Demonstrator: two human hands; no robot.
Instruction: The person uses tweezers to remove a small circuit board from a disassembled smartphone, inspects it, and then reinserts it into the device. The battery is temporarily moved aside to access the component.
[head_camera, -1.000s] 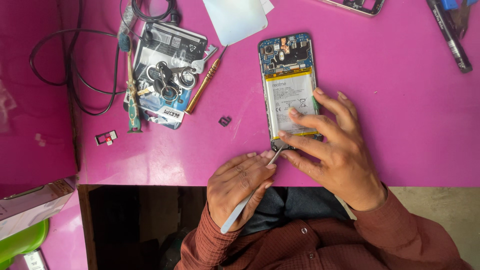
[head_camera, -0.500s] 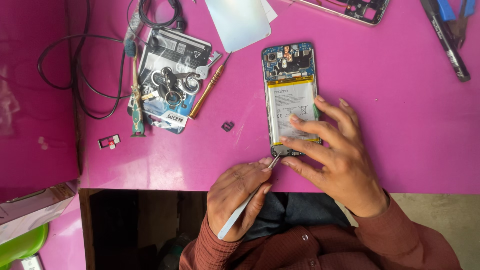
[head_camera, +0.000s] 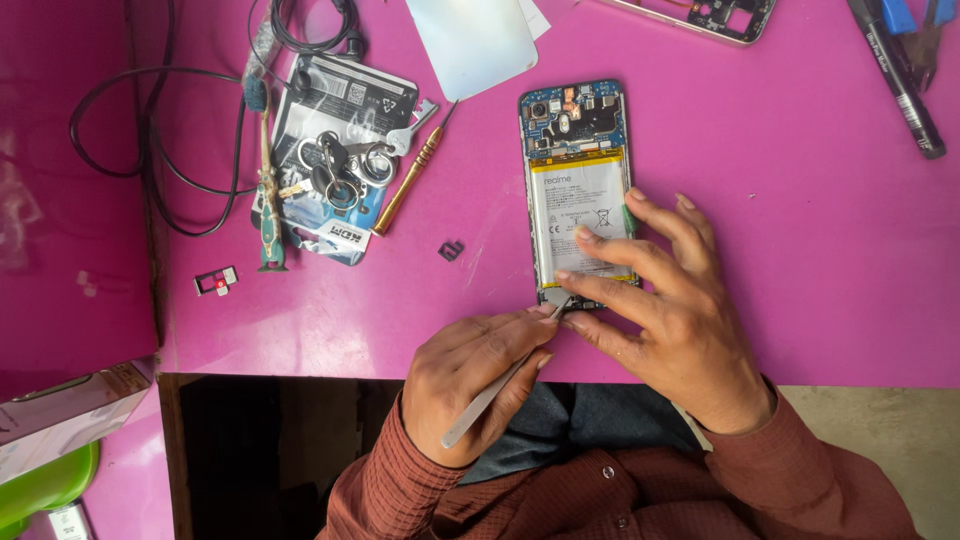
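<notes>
- Phone, back cover off, lies face down on the pink table; blue board and white battery show, just above both hands.
- Right hand spreads its fingers over the battery, pressing the phone flat.
- Left hand pinches tweezers, tips at the phone's bottom edge.
- Step, I judge: picking at a small bottom part; next needs a fine, steady lift.

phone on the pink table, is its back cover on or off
Off. The phone lies face down with its white battery and blue circuit board bare; the right hand steadies it.
</notes>
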